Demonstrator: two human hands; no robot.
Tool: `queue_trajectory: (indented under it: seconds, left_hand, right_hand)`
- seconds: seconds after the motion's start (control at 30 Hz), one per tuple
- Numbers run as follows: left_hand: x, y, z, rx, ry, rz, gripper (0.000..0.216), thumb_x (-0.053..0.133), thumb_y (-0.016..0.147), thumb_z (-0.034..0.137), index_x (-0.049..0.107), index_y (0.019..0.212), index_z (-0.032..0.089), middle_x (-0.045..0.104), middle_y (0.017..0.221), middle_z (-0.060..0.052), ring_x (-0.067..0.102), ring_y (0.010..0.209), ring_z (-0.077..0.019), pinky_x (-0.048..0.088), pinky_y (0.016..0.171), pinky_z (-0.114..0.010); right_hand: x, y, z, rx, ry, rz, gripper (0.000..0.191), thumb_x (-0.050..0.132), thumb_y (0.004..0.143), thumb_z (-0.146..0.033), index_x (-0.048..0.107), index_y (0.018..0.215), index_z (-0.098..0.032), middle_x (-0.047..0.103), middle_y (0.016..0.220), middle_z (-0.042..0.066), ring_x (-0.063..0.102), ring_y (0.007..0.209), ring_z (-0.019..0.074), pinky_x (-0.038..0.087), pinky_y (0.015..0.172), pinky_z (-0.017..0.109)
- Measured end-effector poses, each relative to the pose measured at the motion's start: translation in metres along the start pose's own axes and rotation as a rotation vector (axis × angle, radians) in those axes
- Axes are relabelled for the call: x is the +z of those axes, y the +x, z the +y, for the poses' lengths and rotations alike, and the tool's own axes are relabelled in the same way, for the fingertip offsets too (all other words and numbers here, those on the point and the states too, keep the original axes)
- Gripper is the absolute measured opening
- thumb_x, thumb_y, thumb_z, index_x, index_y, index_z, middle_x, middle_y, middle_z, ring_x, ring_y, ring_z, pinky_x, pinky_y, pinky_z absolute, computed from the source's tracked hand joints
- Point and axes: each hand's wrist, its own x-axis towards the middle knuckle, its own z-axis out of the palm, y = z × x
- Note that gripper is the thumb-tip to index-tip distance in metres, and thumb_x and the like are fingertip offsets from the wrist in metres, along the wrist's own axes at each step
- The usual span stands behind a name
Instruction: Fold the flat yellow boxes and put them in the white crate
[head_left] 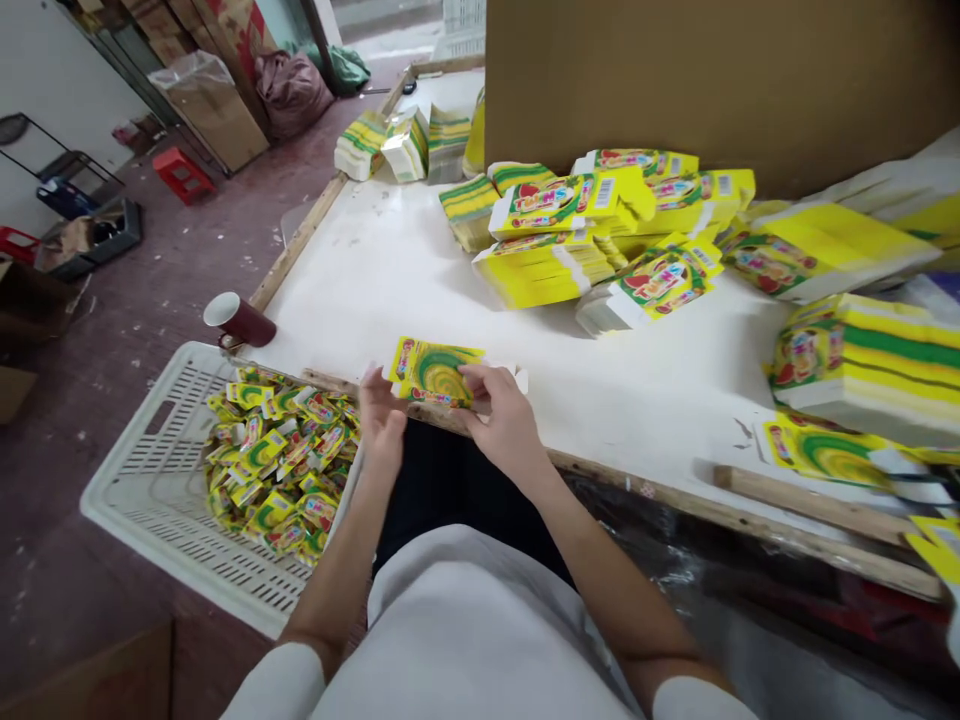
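Observation:
A flat yellow and green printed carton [431,372] is held over the near edge of the white table [390,270]. My left hand [381,420] grips its left end with curled fingers. My right hand [504,418] pinches its right side, thumb on top. Both hands are closed on this one carton. Just left of my hands, a white plastic crate [150,480] on the floor holds a heap of folded small yellow boxes [281,455].
Stacks of flat yellow cartons [592,235] cover the back and right of the table, with more at the right edge [862,365]. A dark red mug [238,320] sits by the table's left corner. A large cardboard sheet [712,80] stands behind. A wooden stick [810,500] lies near right.

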Motion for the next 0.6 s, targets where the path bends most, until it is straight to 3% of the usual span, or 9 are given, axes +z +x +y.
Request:
queue_trajectory:
  seconds: [0.07, 0.17, 0.27, 0.37, 0.5, 0.6]
  left_hand:
    - [0.028, -0.008, -0.002, -0.077, -0.097, -0.067, 0.075, 0.07, 0.066, 0.077, 0.057, 0.119, 0.026, 0.064, 0.114, -0.01, 0.062, 0.111, -0.0283, 0.055, 0.089, -0.041]
    - [0.049, -0.012, 0.004, -0.203, -0.182, -0.125, 0.076, 0.061, 0.066, 0.084, 0.06, 0.113, 0.024, 0.067, 0.105, -0.012, 0.064, 0.108, -0.0308, 0.055, 0.087, -0.045]
    - [0.052, -0.008, 0.014, -0.239, -0.203, -0.037, 0.072, 0.051, 0.07, 0.087, 0.061, 0.1, 0.023, 0.064, 0.09, -0.009, 0.066, 0.095, -0.028, 0.055, 0.081, -0.042]
    - [0.051, -0.003, 0.021, -0.216, -0.272, 0.069, 0.062, 0.046, 0.077, 0.083, 0.054, 0.084, 0.023, 0.053, 0.073, -0.002, 0.061, 0.073, -0.0188, 0.055, 0.075, -0.035]
    - [0.049, 0.001, 0.021, -0.215, -0.333, 0.124, 0.056, 0.055, 0.078, 0.078, 0.05, 0.077, 0.022, 0.042, 0.065, 0.003, 0.049, 0.058, -0.0113, 0.05, 0.066, -0.028]
    - [0.045, -0.001, 0.019, -0.275, -0.268, 0.102, 0.06, 0.06, 0.071, 0.082, 0.053, 0.08, 0.022, 0.046, 0.068, 0.003, 0.051, 0.061, -0.0111, 0.049, 0.066, -0.027]
  right_hand:
    - [0.003, -0.005, -0.005, -0.021, 0.065, -0.035, 0.043, 0.068, 0.081, -0.014, 0.058, 0.121, -0.027, 0.059, 0.101, 0.005, 0.061, 0.088, 0.0226, 0.059, 0.081, 0.04]
    - [0.01, -0.014, -0.006, -0.015, 0.16, -0.096, 0.039, 0.068, 0.082, -0.017, 0.058, 0.118, -0.026, 0.06, 0.099, 0.005, 0.061, 0.086, 0.0214, 0.058, 0.077, 0.038]
    - [0.015, -0.021, -0.008, 0.043, 0.322, -0.16, 0.04, 0.07, 0.083, -0.023, 0.058, 0.121, -0.025, 0.063, 0.101, 0.005, 0.062, 0.086, 0.0202, 0.058, 0.076, 0.036]
    - [0.019, -0.027, -0.016, 0.082, 0.436, -0.22, 0.045, 0.07, 0.086, -0.028, 0.057, 0.128, -0.024, 0.064, 0.11, 0.008, 0.064, 0.092, 0.0211, 0.058, 0.08, 0.036]
    - [0.026, -0.028, -0.023, 0.077, 0.364, -0.253, 0.05, 0.071, 0.085, -0.038, 0.059, 0.13, -0.021, 0.066, 0.11, 0.011, 0.064, 0.092, 0.0231, 0.058, 0.076, 0.036]
    - [0.029, -0.029, -0.019, 0.093, 0.313, -0.225, 0.051, 0.072, 0.082, -0.044, 0.062, 0.125, -0.019, 0.068, 0.1, 0.01, 0.063, 0.08, 0.0219, 0.056, 0.068, 0.035]
